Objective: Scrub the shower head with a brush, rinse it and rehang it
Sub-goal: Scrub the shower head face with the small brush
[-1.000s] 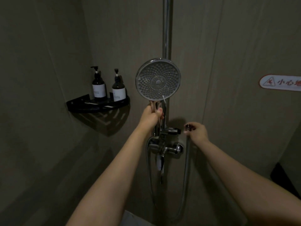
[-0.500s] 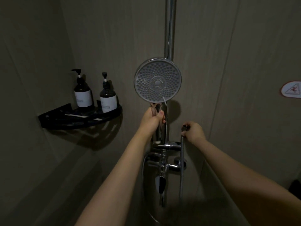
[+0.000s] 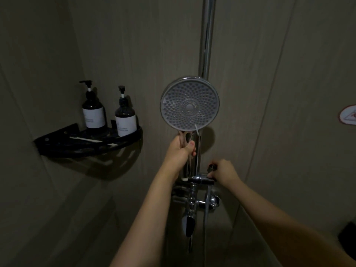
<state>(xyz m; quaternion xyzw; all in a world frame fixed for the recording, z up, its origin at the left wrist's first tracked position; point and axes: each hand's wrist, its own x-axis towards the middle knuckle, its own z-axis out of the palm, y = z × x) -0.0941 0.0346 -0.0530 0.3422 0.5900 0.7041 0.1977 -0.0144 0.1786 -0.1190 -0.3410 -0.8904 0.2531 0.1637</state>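
Observation:
The round chrome shower head (image 3: 189, 104) with a grey nozzle face stands upright in front of the vertical chrome rail (image 3: 207, 39). My left hand (image 3: 180, 152) grips its handle just below the face. My right hand (image 3: 223, 173) holds the end of the metal hose (image 3: 207, 207) beside the bracket (image 3: 200, 179) on the rail. The lower end of the handle sits at the bracket. No brush is in either hand.
A chrome mixer tap (image 3: 194, 202) with a lever hangs below the bracket. A black corner shelf (image 3: 63, 146) at the left carries two dark pump bottles (image 3: 93, 110) and a white toothbrush-like stick (image 3: 85, 139). A warning sticker (image 3: 348, 117) is on the right wall.
My right hand has shifted slightly down onto the bracket with the hose end. The view has drifted; my left hand keeps its grip on the handle.

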